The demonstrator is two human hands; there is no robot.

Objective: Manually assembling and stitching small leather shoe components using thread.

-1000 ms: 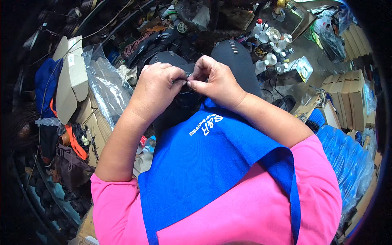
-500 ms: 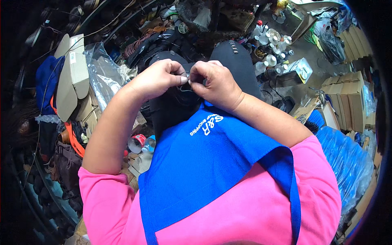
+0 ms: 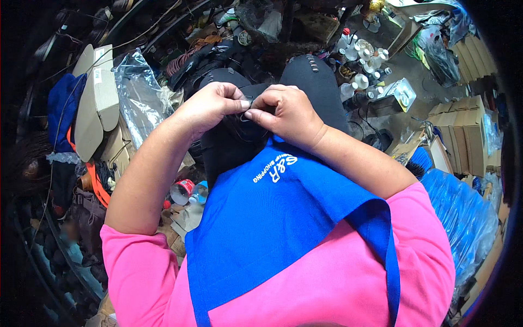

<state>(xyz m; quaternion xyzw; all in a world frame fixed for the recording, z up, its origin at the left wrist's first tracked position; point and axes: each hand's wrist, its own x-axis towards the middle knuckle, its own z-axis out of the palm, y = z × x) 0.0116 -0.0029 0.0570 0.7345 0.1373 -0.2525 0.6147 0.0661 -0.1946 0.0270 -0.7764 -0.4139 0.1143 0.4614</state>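
Over my lap, my left hand [image 3: 217, 107] and my right hand [image 3: 290, 113] meet with thumbs and fingers pinched close together. Between them they grip a small black piece of material [image 3: 254, 90], its edge showing above the fingertips. A thin, pale thread [image 3: 244, 117] curves just below the thumbs. The black piece blends with the dark trousers [image 3: 313, 82] behind it, so its full shape is hidden. My blue apron [image 3: 256, 229] lies over the lap below the hands.
White bottles [image 3: 366, 60] cluster on the floor ahead right. Cardboard [image 3: 463, 131] and blue plastic wrapping [image 3: 457, 212] lie to the right. At left stand a cardboard box [image 3: 101, 82] and a clear plastic bag [image 3: 136, 98]. A red-labelled bottle [image 3: 184, 189] lies by my left side.
My hands stay in nearly the same place. The right thumb has shifted left toward the left fingertips, and the right fingers have straightened a little. Less of the thread shows below them.
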